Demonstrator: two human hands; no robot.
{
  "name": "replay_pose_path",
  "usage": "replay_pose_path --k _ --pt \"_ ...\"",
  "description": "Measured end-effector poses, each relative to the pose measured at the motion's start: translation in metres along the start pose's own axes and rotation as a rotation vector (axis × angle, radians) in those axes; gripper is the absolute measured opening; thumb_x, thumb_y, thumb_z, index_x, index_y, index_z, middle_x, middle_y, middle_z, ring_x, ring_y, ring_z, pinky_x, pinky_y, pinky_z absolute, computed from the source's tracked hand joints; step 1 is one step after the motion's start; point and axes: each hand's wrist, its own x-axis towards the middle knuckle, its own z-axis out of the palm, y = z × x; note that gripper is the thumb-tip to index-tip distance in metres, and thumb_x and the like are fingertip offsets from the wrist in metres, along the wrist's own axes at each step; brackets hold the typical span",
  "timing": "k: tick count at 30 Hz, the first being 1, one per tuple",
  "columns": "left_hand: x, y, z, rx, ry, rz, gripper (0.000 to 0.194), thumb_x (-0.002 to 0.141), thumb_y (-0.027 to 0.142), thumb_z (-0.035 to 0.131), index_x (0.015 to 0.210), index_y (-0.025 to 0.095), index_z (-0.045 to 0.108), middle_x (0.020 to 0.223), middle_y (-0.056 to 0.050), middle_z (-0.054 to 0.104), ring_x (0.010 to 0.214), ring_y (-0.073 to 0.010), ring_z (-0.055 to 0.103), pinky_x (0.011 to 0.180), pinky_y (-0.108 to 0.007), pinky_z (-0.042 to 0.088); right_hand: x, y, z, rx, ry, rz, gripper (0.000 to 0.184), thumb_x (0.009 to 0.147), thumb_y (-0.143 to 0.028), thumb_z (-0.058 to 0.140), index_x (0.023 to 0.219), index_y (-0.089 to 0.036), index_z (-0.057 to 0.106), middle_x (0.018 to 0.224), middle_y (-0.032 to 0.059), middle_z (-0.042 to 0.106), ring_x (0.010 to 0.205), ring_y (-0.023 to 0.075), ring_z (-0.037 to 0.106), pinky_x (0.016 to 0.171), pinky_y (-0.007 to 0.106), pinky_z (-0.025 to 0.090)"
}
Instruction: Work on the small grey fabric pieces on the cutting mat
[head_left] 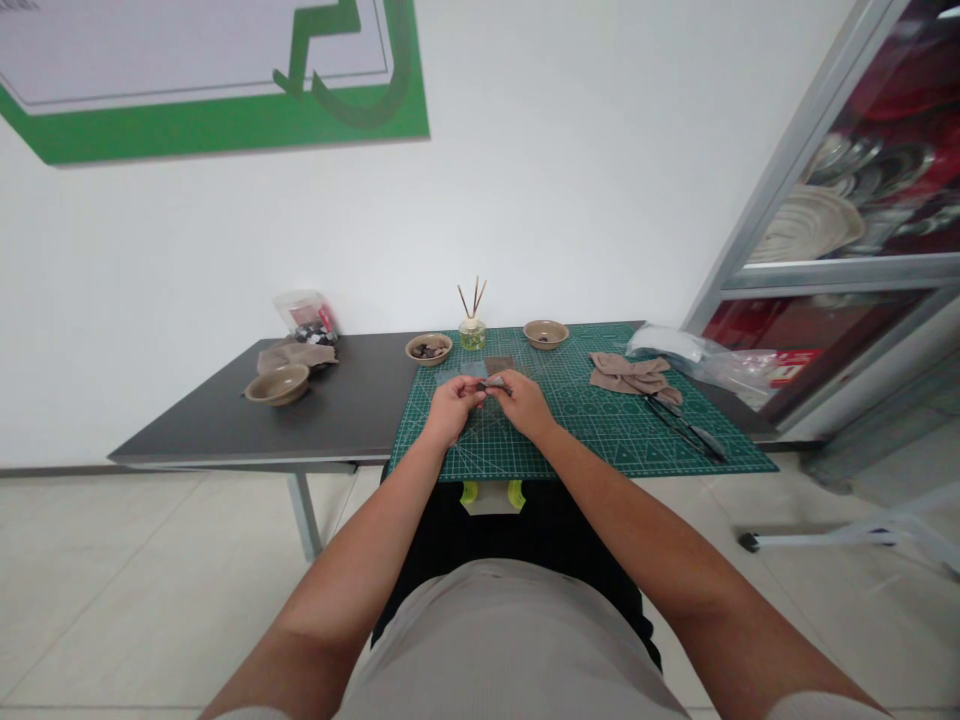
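My left hand (450, 408) and my right hand (525, 403) meet over the green cutting mat (585, 435), fingers pinched close together. Between the left fingertips is a small dark piece (481, 387), like the stones in the bowl nearby; its details are too small to tell. The right fingers are closed on a small folded grey piece (495, 381) that looks like sandpaper and touches the dark piece. Just beyond the hands, a grey-blue sheet (471, 370) and a brown sheet (499, 364) lie flat on the mat.
Behind the hands stand a bowl of stones (429, 350), a reed diffuser (472, 332) and another bowl (546, 334). A brown cloth (634, 375), glasses (686, 430) and a plastic bag (697, 355) lie right. Left are a bowl (277, 386), a cloth (296, 354) and a clear bag (309, 315).
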Motion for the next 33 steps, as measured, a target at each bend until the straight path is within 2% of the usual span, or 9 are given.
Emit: replay_pose_path --k 8,13,18,24,29,33 --pt "-0.0025 0.0043 0.0012 -0.078 -0.021 -0.012 0.029 0.059 0.02 0.075 0.087 0.013 0.069 0.066 0.002 0.064 0.057 -0.0093 0.053 0.061 -0.025 0.043 -0.001 -0.001 0.0006 -0.011 0.011 -0.014 0.005 0.088 -0.024 0.059 0.087 -0.02 0.062 0.087 0.005 0.066 0.085 0.0197 0.06 0.079 0.031 0.044" --pt "-0.0008 0.0021 0.0004 -0.11 -0.022 -0.024 0.027 0.058 0.02 0.076 0.082 0.014 0.067 0.064 0.002 0.062 0.055 -0.0088 0.053 0.06 -0.025 0.043 -0.0007 -0.0024 -0.0002 -0.002 -0.024 -0.051 0.007 0.09 -0.026 0.057 0.09 -0.021 0.061 0.09 0.0052 0.065 0.088 0.0198 0.058 0.081 0.031 0.043" --pt "-0.0007 0.0008 -0.0001 -0.112 -0.015 -0.02 0.027 0.058 0.02 0.076 0.083 0.014 0.066 0.064 0.003 0.063 0.055 -0.0088 0.054 0.06 -0.024 0.043 -0.0013 -0.0033 -0.0016 -0.005 -0.012 -0.028 0.011 0.09 -0.03 0.056 0.084 -0.021 0.059 0.081 0.0031 0.061 0.079 0.0189 0.056 0.074 0.03 0.042" --pt "-0.0015 0.0017 -0.0007 -0.112 -0.021 -0.014 0.028 0.058 0.021 0.076 0.084 0.014 0.067 0.061 0.003 0.061 0.055 -0.0089 0.053 0.059 -0.024 0.042 -0.0006 -0.0022 -0.0007 0.051 -0.016 -0.086 0.009 0.09 -0.029 0.055 0.089 -0.021 0.059 0.087 0.0042 0.062 0.086 0.0197 0.058 0.078 0.031 0.043" --pt "-0.0012 0.0012 -0.0015 -0.102 -0.037 -0.012 0.028 0.059 0.023 0.076 0.085 0.014 0.067 0.062 0.003 0.061 0.056 -0.0092 0.052 0.06 -0.024 0.041 -0.0006 -0.0023 -0.0008 0.055 -0.002 -0.044 0.012 0.089 -0.031 0.057 0.083 -0.021 0.059 0.08 0.0022 0.06 0.078 0.0183 0.057 0.073 0.03 0.042" --pt "-0.0014 0.0017 -0.0007 -0.126 -0.028 -0.018 0.029 0.058 0.023 0.078 0.083 0.014 0.066 0.062 0.003 0.06 0.055 -0.0089 0.052 0.059 -0.025 0.042 -0.0009 -0.0034 -0.0017 0.055 -0.013 -0.065 0.012 0.09 -0.032 0.055 0.086 -0.021 0.059 0.083 0.003 0.061 0.081 0.0186 0.057 0.075 0.03 0.042"
